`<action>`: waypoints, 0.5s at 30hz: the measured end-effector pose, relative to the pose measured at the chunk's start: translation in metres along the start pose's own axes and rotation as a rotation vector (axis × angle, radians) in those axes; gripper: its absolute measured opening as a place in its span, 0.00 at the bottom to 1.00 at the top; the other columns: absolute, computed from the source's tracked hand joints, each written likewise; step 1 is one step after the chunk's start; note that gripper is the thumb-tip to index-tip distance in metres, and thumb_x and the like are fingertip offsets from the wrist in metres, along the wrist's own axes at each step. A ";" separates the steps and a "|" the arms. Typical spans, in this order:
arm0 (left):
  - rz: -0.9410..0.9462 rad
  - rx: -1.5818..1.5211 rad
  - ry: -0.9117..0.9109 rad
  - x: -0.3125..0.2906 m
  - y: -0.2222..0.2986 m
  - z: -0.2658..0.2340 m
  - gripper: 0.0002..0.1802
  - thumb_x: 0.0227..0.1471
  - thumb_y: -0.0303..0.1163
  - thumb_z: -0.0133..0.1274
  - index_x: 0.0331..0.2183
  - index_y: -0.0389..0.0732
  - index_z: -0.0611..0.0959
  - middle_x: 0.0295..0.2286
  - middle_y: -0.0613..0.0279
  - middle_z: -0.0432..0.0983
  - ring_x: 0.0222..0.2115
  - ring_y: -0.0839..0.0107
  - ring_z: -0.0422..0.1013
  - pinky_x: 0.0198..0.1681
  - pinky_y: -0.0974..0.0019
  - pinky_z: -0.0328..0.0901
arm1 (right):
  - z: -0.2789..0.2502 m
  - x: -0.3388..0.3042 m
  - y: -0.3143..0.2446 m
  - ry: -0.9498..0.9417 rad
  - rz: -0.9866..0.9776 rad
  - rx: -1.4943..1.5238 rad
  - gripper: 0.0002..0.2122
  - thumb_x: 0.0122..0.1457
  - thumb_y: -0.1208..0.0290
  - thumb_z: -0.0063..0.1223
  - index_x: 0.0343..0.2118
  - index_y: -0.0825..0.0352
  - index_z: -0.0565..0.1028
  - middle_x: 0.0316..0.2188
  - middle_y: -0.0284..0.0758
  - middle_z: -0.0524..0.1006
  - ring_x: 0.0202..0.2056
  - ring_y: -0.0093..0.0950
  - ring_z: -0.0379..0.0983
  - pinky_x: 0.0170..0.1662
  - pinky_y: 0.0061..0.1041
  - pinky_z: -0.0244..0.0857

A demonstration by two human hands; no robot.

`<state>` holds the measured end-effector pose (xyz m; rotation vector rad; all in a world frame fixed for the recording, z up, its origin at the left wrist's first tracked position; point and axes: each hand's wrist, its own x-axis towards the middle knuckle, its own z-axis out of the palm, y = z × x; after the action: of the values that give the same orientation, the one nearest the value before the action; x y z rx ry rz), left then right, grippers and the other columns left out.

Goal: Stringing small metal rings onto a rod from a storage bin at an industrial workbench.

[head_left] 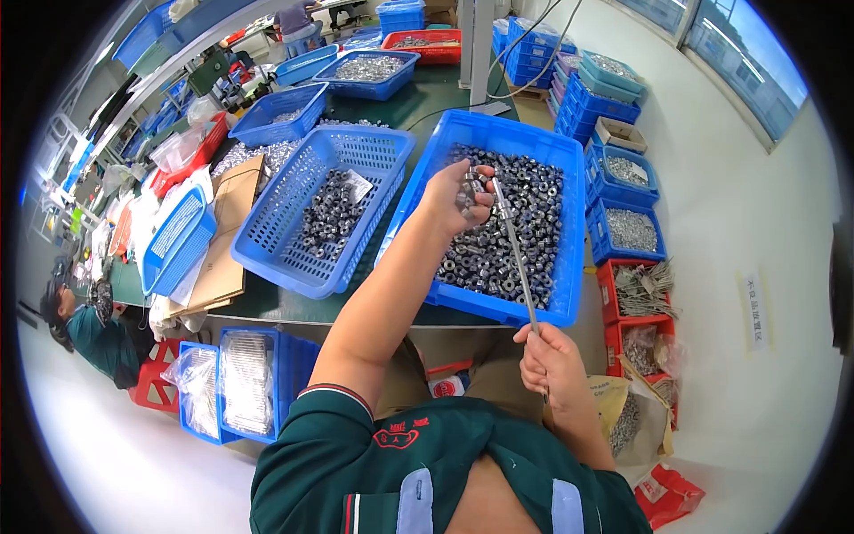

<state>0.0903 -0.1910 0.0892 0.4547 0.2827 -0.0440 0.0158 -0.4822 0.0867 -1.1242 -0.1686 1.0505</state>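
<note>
Right of centre, our right hand (pixel 550 360) grips the thin rod (pixel 517 258) low down; our left hand (pixel 454 203) cups metal nuts (pixel 469 189). The rod looks stiff, light and slippery, likely best held there.

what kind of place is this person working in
Most likely a factory or workshop handling small metal parts: a large blue bin holds a heap of ring-like metal pieces, it sits on a green workbench, and blue crates of more parts stand stacked nearby.
</note>
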 end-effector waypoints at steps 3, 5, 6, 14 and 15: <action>0.007 0.009 0.012 0.002 -0.003 0.000 0.23 0.60 0.50 0.32 0.32 0.40 0.72 0.23 0.58 0.67 0.17 0.73 0.59 0.14 0.75 0.51 | -0.002 -0.004 0.001 0.008 0.006 0.003 0.08 0.62 0.68 0.40 0.35 0.67 0.67 0.12 0.23 0.55 0.10 0.12 0.48 0.13 0.13 0.43; 0.001 0.013 0.035 0.004 -0.004 -0.001 0.24 0.59 0.51 0.32 0.32 0.41 0.72 0.23 0.59 0.66 0.16 0.73 0.59 0.14 0.75 0.51 | -0.004 -0.004 0.001 0.001 0.005 0.013 0.08 0.62 0.68 0.40 0.35 0.67 0.67 0.12 0.23 0.55 0.10 0.12 0.48 0.13 0.13 0.43; 0.000 0.000 0.000 0.004 -0.004 -0.002 0.24 0.59 0.53 0.32 0.32 0.42 0.72 0.22 0.59 0.66 0.16 0.73 0.59 0.14 0.75 0.50 | -0.005 -0.004 0.002 -0.006 0.007 0.021 0.08 0.62 0.68 0.40 0.35 0.67 0.67 0.11 0.23 0.55 0.10 0.12 0.48 0.13 0.13 0.43; 0.079 0.217 0.073 0.007 -0.007 0.001 0.24 0.58 0.55 0.33 0.29 0.45 0.73 0.22 0.61 0.70 0.16 0.73 0.62 0.12 0.75 0.50 | 0.000 -0.006 -0.008 -0.069 0.066 0.058 0.09 0.63 0.67 0.39 0.35 0.68 0.67 0.11 0.23 0.55 0.10 0.13 0.47 0.12 0.14 0.43; 0.078 0.218 0.073 0.007 -0.008 0.002 0.24 0.58 0.55 0.33 0.29 0.45 0.73 0.22 0.61 0.70 0.16 0.73 0.62 0.12 0.75 0.50 | 0.001 -0.007 -0.011 -0.093 0.087 0.074 0.09 0.63 0.67 0.39 0.35 0.68 0.67 0.11 0.24 0.55 0.10 0.13 0.47 0.12 0.14 0.43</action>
<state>0.0964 -0.1987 0.0858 0.6844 0.3332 0.0183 0.0182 -0.4871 0.0979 -1.0243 -0.1549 1.1781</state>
